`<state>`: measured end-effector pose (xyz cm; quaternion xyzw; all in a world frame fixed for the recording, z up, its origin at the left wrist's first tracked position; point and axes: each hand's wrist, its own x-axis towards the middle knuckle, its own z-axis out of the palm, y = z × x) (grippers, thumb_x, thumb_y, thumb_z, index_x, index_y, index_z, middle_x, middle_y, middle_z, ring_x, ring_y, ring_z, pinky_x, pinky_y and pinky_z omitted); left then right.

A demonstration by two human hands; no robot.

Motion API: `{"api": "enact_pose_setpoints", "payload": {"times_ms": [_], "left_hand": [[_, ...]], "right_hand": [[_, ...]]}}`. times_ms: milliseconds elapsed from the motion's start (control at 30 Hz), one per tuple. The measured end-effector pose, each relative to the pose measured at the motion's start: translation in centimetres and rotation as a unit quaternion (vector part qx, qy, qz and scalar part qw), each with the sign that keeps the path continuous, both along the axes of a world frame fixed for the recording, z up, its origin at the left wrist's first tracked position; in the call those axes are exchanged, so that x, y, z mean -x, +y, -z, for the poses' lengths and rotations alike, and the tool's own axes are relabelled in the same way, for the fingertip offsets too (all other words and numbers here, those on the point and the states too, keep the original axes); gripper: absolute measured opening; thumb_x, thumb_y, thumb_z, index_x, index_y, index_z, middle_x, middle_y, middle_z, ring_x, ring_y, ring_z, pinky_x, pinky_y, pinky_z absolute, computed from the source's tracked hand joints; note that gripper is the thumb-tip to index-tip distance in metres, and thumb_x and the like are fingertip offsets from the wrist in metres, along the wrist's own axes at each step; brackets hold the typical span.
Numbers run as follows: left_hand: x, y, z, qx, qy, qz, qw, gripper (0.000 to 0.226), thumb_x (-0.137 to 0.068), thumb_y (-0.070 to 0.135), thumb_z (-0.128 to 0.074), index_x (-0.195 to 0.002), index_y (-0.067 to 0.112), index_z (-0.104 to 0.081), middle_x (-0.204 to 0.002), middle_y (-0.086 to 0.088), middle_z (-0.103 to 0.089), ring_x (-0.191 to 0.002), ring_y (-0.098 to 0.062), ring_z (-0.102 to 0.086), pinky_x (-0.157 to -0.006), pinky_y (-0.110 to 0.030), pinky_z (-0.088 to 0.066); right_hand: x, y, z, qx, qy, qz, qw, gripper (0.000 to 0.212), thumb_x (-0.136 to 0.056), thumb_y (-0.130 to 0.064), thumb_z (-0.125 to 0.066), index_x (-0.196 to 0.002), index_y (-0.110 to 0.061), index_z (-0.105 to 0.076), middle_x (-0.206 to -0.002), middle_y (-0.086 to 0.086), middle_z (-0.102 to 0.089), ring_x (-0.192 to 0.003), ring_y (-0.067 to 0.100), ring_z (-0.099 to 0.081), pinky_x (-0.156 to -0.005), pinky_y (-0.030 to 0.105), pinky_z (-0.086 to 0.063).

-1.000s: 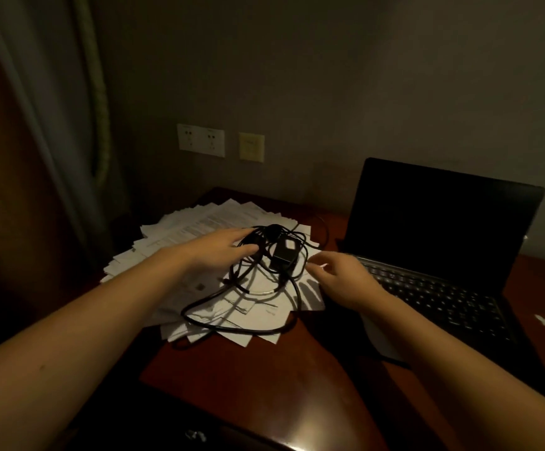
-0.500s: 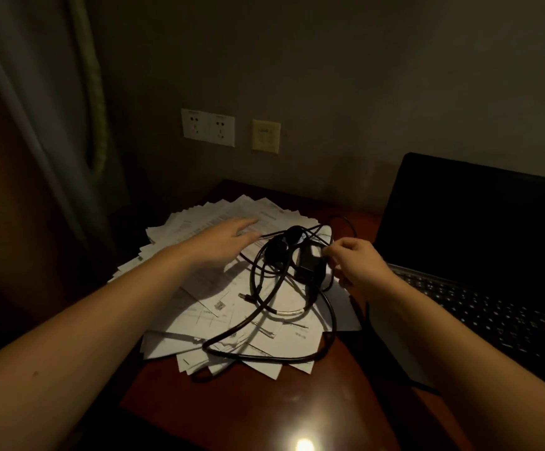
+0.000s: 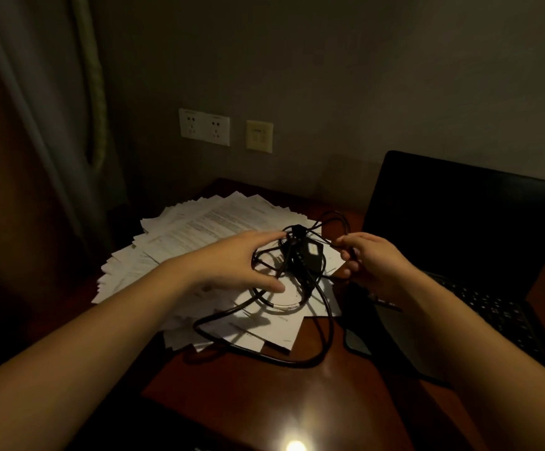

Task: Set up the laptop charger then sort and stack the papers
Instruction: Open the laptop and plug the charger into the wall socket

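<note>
White papers (image 3: 199, 229) lay fanned at left. Our left hand (image 3: 238, 262), fingers spread and loose, had slid off them onto the tangled cable (image 3: 264, 349) around the charger brick (image 3: 307, 252) atop the pile. Our right hand (image 3: 372, 262) had left the brick to pinch a thin strand of that cable beside the laptop (image 3: 460, 222). Untangling, we judged, had begun.

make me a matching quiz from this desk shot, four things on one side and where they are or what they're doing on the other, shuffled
Things:
1. charger brick
2. laptop
3. wall sockets
4. right hand

Places or states:
a. on the wall behind the desk
b. pinching a thin cable
c. lying on the spread papers
d. open with a dark screen, on the desk's right side

Pairs: 1-c, 2-d, 3-a, 4-b
</note>
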<state>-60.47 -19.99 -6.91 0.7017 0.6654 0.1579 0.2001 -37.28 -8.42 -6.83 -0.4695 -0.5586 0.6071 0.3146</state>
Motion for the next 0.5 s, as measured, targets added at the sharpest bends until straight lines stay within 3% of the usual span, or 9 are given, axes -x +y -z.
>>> {"api": "enact_pose_setpoints", "payload": {"times_ms": [133,200,267,333,400,500], "left_hand": [[0.2,-0.5,0.1,-0.033,0.007,-0.072,0.997,0.081,-0.088,0.038,-0.069,-0.156,0.041,-0.026,-0.153,0.008,-0.043,-0.132,-0.013,-0.046,-0.107,-0.035,-0.043],[0.5,-0.6,-0.2,-0.035,0.014,-0.117,0.992,0.067,-0.092,0.036,-0.064,-0.152,0.04,-0.035,-0.129,0.009,-0.062,-0.112,-0.01,-0.059,-0.098,-0.036,-0.051],[1.0,-0.5,-0.4,-0.035,0.008,-0.157,0.987,0.051,-0.097,0.035,-0.06,-0.146,0.037,-0.047,-0.1,0.012,-0.068,-0.09,-0.006,-0.064,-0.087,-0.034,-0.055],[1.4,-0.1,-0.4,-0.053,0.012,-0.194,0.979,0.04,-0.1,0.031,-0.056,-0.14,0.032,-0.054,-0.086,0.011,-0.07,-0.075,-0.009,-0.067,-0.07,-0.029,-0.056],[1.7,0.3,-0.2,-0.085,0.019,-0.227,0.97,0.037,-0.102,0.028,-0.054,-0.139,0.028,-0.056,-0.082,0.008,-0.071,-0.068,-0.016,-0.069,-0.06,-0.031,-0.054],[2.3,1.0,0.1,-0.115,0.033,-0.255,0.959,0.043,-0.102,0.023,-0.051,-0.145,0.03,-0.051,-0.094,0.003,-0.072,-0.065,-0.017,-0.067,-0.059,-0.035,-0.056]], "right_hand": [[-1.3,-0.5,-0.8,-0.004,-0.039,-0.027,0.999,0.019,-0.105,-0.015,-0.048,-0.11,-0.002,-0.061,-0.075,0.008,-0.053,-0.056,0.015,-0.054,-0.052,0.027,-0.055],[-1.5,-1.0,-0.5,-0.049,-0.132,-0.048,0.989,0.019,-0.105,-0.018,-0.05,-0.11,-0.004,-0.061,-0.077,0.007,-0.057,-0.061,0.015,-0.061,-0.057,0.027,-0.057],[-1.5,-1.3,-0.1,-0.145,-0.274,-0.067,0.948,0.017,-0.104,-0.023,-0.051,-0.104,-0.008,-0.061,-0.08,0.004,-0.059,-0.065,0.012,-0.062,-0.051,0.02,-0.05],[-1.4,-1.5,0.3,-0.211,-0.345,-0.079,0.911,0.017,-0.104,-0.025,-0.052,-0.099,-0.01,-0.06,-0.077,0.003,-0.058,-0.059,0.012,-0.057,-0.042,0.017,-0.042],[-1.4,-1.5,0.6,-0.201,-0.324,-0.1,0.919,0.019,-0.104,-0.024,-0.051,-0.096,-0.009,-0.061,-0.072,0.004,-0.057,-0.052,0.011,-0.053,-0.04,0.019,-0.041],[-1.5,-1.3,0.5,-0.148,-0.159,-0.08,0.973,0.019,-0.105,-0.022,-0.05,-0.101,-0.006,-0.061,-0.072,0.005,-0.06,-0.047,0.012,-0.054,-0.042,0.021,-0.045]]}}
